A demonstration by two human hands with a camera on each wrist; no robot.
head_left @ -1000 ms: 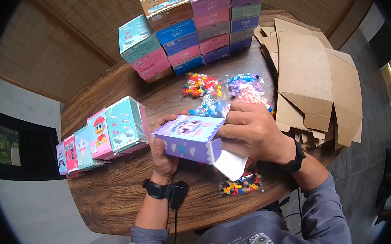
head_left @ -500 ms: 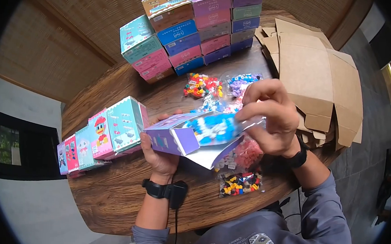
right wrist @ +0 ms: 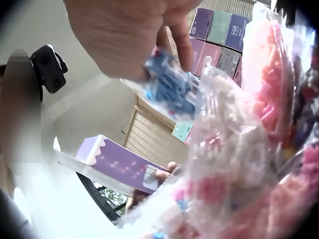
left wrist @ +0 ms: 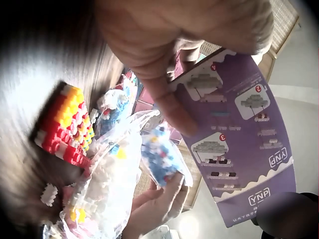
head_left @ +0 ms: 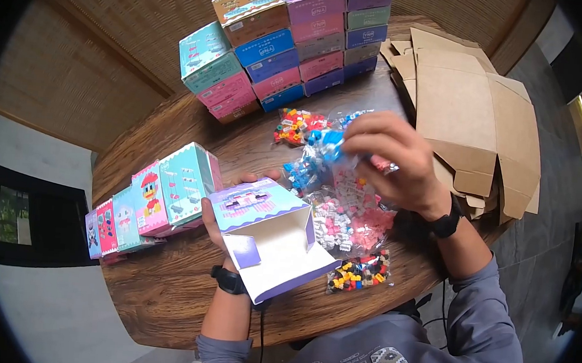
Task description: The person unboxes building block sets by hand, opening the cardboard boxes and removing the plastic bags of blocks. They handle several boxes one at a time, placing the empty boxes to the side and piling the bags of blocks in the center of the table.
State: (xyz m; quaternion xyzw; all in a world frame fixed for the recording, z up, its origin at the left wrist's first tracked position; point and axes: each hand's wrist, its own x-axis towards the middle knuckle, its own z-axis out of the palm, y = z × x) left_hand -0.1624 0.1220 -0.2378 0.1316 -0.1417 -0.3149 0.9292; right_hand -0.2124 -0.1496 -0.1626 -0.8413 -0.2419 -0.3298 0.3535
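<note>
A purple-and-blue toy-brick box (head_left: 255, 205) is held by my left hand (head_left: 212, 224), thumb along one side, more fingers showing past its far edge. Its flap hangs toward me and the white inside shows bare. In the left wrist view its purple side carries numbered building pictures. My right hand (head_left: 400, 163) pinches a clear bag of blue and white bricks (right wrist: 172, 87), over the other brick bags. Below lie a bag of white and pink bricks (head_left: 332, 221), a coral-pink bag (head_left: 373, 226), a black-and-yellow bag (head_left: 360, 271) and a red-and-yellow bag (head_left: 298, 125).
Stacked coloured boxes (head_left: 273, 55) stand at the back of the wooden table (head_left: 161, 294). A row of boxes (head_left: 186, 181) stands on the left, near my left hand. Flattened cardboard (head_left: 458, 112) is piled at the right, beside my right forearm.
My right hand has drawn the bag of blue and white bricks out of the box and carried it away over the other bags. The box has tipped, its open end now toward me.
</note>
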